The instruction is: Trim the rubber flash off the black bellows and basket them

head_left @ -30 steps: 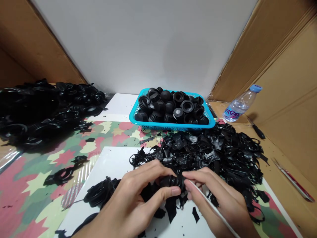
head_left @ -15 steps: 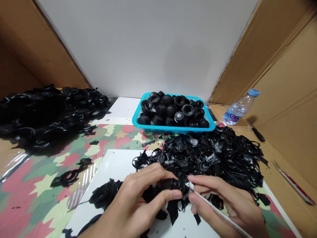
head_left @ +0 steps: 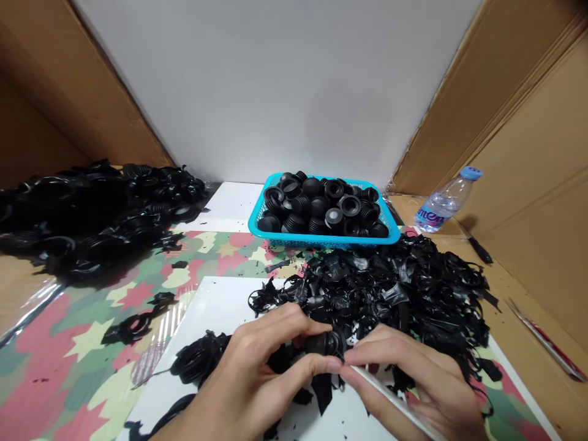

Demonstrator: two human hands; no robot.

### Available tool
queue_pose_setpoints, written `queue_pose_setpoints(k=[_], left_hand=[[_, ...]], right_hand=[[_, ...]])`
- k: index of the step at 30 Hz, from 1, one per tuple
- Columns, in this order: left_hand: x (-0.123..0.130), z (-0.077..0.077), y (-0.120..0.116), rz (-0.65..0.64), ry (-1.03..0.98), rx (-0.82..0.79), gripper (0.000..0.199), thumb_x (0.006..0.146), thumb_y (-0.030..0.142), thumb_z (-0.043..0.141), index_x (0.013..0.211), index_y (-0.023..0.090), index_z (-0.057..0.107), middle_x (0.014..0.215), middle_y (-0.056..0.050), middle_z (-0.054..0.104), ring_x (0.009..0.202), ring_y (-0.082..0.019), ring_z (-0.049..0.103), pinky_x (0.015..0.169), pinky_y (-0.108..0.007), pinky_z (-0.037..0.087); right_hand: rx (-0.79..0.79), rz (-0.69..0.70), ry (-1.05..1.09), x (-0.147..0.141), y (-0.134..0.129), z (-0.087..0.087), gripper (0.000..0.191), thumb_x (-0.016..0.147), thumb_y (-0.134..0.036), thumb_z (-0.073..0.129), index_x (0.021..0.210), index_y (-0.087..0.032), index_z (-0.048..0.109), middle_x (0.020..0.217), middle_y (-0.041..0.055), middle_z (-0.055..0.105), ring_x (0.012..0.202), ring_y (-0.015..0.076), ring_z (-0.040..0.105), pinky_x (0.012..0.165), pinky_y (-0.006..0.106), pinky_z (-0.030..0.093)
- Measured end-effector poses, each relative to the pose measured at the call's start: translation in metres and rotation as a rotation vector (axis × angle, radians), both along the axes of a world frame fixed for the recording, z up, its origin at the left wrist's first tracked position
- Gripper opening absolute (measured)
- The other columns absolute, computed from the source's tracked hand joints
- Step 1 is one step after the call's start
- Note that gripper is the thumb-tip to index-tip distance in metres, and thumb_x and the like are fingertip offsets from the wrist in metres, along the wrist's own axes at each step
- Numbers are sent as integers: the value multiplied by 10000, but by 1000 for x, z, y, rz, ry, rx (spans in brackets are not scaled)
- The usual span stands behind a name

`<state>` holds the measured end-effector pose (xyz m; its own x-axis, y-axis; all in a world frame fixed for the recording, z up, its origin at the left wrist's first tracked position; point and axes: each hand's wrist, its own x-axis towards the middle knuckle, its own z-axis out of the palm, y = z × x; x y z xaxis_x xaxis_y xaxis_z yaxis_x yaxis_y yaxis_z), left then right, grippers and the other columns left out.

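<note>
A round black rubber part [head_left: 321, 343] is pinched between the thumb and fingers of my left hand [head_left: 264, 367]. My right hand [head_left: 413, 373] is closed around a thin white-handled tool [head_left: 392, 398], whose front end meets the right side of the part; its tip is hidden by the fingers. Both hands are over a white board [head_left: 220, 300]. Just beyond them lies a heap of black rubber scraps [head_left: 395, 288], and a ribbed black piece [head_left: 199, 358] rests left of my left hand.
A blue basket [head_left: 328, 239] holds several black ribbed parts. More black rubber pieces [head_left: 101, 214] are piled at the far left. A water bottle [head_left: 443, 202], a dark-handled tool [head_left: 480, 248] and red-handled tweezers [head_left: 549, 343] are on the right.
My right hand has turned and moved slightly left, bringing the tool closer to the part. The tool's white front end is now covered by my fingers. The view has shifted slightly.
</note>
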<state>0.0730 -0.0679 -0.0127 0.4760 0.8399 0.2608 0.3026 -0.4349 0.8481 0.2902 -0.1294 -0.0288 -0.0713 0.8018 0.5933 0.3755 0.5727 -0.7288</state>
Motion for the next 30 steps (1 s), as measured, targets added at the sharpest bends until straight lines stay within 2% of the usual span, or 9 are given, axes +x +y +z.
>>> queue_pose_setpoints(k=[5,10,16,20,23,27,30], left_hand=[[-4,-4,-3,-26,11,26,195,1006,173,788,1150,301,819,920,12,793,831,-182,773,613,-183,550],[-5,-1,-5,-46,31,84,238,1018,134,762,1185,303,787,934,22,778,840,-172,772,719,-194,599],[-5,-2,-7,-70,82,200,277,1039,80,702,1228,281,726,963,4,758,852,-184,762,763,-234,598],[-5,-4,-8,-85,98,265,264,1061,78,688,1246,266,682,965,6,735,837,-173,736,776,-243,577],[-3,-5,-8,-84,114,278,264,1073,78,678,1261,264,671,953,7,726,826,-174,725,773,-255,568],[0,-3,-7,-51,122,315,209,1075,106,693,1229,246,693,943,3,732,816,-179,725,764,-262,568],[2,0,-7,-50,128,318,174,1064,106,702,1187,228,714,920,7,733,799,-175,725,748,-258,568]], right_hand=[[20,38,-31,0,2,2,221,990,-27,708,1110,-214,722,900,17,783,750,158,714,701,283,588],[0,26,-43,1,0,1,202,1000,-47,708,1101,-221,717,885,13,779,745,163,710,688,287,576],[-2,19,-94,2,3,-3,184,1016,-66,698,1104,-227,701,892,20,768,758,168,710,703,290,588],[13,-8,-152,3,5,-3,228,1031,-68,672,1201,-215,711,921,27,759,806,163,720,761,276,616],[38,6,-234,5,6,3,265,1041,-60,654,1260,-193,724,956,42,782,830,171,737,776,284,626],[138,-11,-431,6,7,12,197,1067,-45,608,1170,-163,729,869,34,802,733,172,759,709,285,615],[218,-58,-543,5,7,12,216,1096,-47,536,1173,-138,716,860,49,820,711,183,781,713,302,610]])
